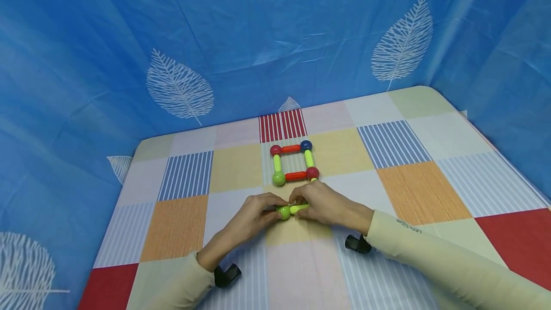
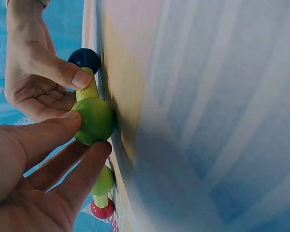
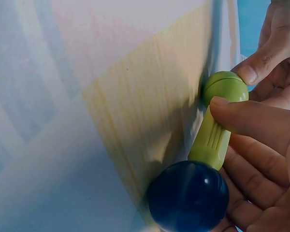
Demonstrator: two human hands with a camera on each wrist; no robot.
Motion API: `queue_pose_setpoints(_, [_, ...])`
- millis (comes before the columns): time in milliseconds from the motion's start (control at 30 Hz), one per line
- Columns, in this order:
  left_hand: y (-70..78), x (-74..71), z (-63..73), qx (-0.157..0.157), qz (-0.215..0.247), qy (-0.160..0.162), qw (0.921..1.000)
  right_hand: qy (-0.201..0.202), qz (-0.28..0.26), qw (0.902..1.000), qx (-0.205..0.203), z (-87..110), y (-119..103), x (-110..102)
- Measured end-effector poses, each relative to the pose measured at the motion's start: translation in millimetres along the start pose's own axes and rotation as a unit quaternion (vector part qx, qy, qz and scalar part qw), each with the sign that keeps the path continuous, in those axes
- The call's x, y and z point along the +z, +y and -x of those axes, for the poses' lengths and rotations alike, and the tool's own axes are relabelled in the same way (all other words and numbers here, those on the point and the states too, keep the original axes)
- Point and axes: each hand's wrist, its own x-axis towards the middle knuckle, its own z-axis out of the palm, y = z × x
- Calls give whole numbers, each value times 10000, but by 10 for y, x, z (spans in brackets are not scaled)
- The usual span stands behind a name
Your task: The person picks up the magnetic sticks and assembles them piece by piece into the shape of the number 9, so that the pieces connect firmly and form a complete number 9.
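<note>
Thumb and fingertips of my left hand (image 1: pixel 254 214) pinch a green ball (image 2: pixel 95 121) low over the tablecloth. A short yellow-green rod (image 3: pixel 210 140) meets that ball, and my right hand (image 1: pixel 329 203) grips the rod between thumb and fingers. At the rod's other end sits a dark blue ball (image 3: pixel 188 195), hidden behind the right hand in the head view. Just beyond both hands lies a square of rods and balls, with a green ball (image 1: pixel 279 178) and a red ball (image 1: pixel 312 173) at its near corners.
Red rods (image 1: pixel 295 176) and yellow-green rods (image 1: pixel 277 163) form the square's sides. Its far corners are a red ball (image 1: pixel 275 150) and a dark blue ball (image 1: pixel 306 146). A patchwork cloth (image 1: pixel 176 233) covers the table; blue leaf-print curtains (image 1: pixel 275 37) hang behind and beside it.
</note>
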Motion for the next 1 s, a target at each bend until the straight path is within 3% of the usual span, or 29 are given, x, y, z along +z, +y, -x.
queue_pose_setpoints(233, [-9, -36, 10, -57, -15, -81, 10000, 112, -101, 9999, 77, -60, -6, -31])
queue_pose_setpoints(333, [-6, -85, -13, -175, 20, -17, 9998, 614, -110, 9978, 237, -110, -19, -106])
queue_pose_setpoints(467, [-5, -148, -86, -439, -1, 420, 9982, 1372, -255, 9888, 537, -182, 19, -199])
queue_pose_setpoints(533, [-11, -161, -160, -517, -92, 641, 9966, 1546, -348, 9852, 656, -217, 71, -217])
queue_pose_setpoints(633, [-28, -211, -355, -529, -366, 828, 9945, 1652, -317, 9829, 752, -295, 185, -254])
queue_pose_setpoints(767, [-121, -417, -789, -566, -1100, 978, 9875, 1918, -61, 9755, 1080, -447, 434, -429])
queue_pose_setpoints(867, [-267, -634, -1145, -873, -1944, 1083, 9710, 2023, 247, 9672, 1517, -565, 708, -652])
queue_pose_setpoints(1000, [-464, -882, -1507, -1486, -2828, 928, 9430, 1787, 701, 9594, 2065, -618, 1107, -912])
